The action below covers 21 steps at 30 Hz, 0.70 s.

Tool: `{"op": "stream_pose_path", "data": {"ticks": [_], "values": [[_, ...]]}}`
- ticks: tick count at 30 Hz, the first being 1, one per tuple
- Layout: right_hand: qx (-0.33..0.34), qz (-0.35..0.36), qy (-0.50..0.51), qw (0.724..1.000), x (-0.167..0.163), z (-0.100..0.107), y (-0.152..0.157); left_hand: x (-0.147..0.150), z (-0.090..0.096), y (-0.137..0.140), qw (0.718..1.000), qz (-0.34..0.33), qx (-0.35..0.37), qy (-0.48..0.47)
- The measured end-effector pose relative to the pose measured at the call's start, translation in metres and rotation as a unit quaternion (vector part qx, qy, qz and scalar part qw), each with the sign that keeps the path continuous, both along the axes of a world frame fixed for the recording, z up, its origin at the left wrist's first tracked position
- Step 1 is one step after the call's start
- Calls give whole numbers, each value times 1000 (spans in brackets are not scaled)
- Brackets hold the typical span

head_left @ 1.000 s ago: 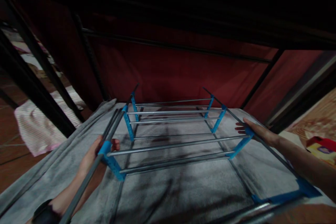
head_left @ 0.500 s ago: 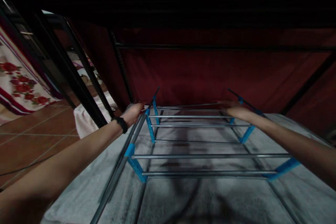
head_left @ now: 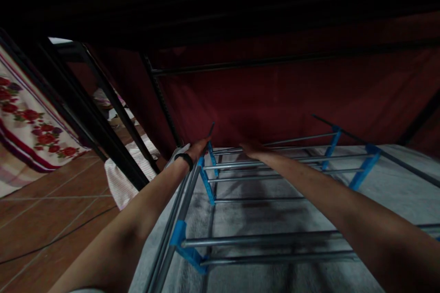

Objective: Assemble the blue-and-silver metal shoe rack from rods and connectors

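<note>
A rack [head_left: 240, 240] of grey metal tubes and blue plastic connectors lies on a grey blanket. At its far left corner, my left hand [head_left: 198, 149], with a black band on the wrist, closes around the side pole beside a blue connector [head_left: 213, 160]. My right hand [head_left: 253, 150] reaches over the rack to the left ends of its far crossbars. Its fingers are dim and blurred, so I cannot tell whether they grip a tube. On the right, more blue connectors [head_left: 365, 166] join the crossbars to the other side pole [head_left: 409, 165].
Behind the rack hangs a dark red cloth [head_left: 275, 100], crossed by a black metal frame bar [head_left: 261, 63]. Dark frame posts [head_left: 113, 146] stand left, beside a striped white cloth [head_left: 118, 183] and a floral blanket [head_left: 37, 128]. A cable [head_left: 62, 238] crosses the tiled floor.
My right hand has moved left from the rack's far right side towards my left hand. My left hand has come onto the far left connector. The view has shifted and tilted.
</note>
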State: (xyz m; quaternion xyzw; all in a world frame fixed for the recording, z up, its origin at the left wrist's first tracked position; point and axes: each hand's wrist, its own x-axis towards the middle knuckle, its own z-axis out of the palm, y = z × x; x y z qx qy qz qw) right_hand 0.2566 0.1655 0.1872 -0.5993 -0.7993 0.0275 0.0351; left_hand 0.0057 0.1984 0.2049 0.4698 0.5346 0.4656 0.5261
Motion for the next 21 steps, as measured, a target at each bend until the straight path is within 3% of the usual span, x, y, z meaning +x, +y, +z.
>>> {"op": "stream_pose_path", "data": {"ticks": [8,16,21], "values": [[16,36,2,999,9,-11,15,4,-16,15,1000,-1,2,-22],[10,113,40,993,-30,-15,35,1,-18,15,1000,0,12,-6],[28,136,55,989,-31,-13,38,1,-16,13,1000,-6,11,17]]}}
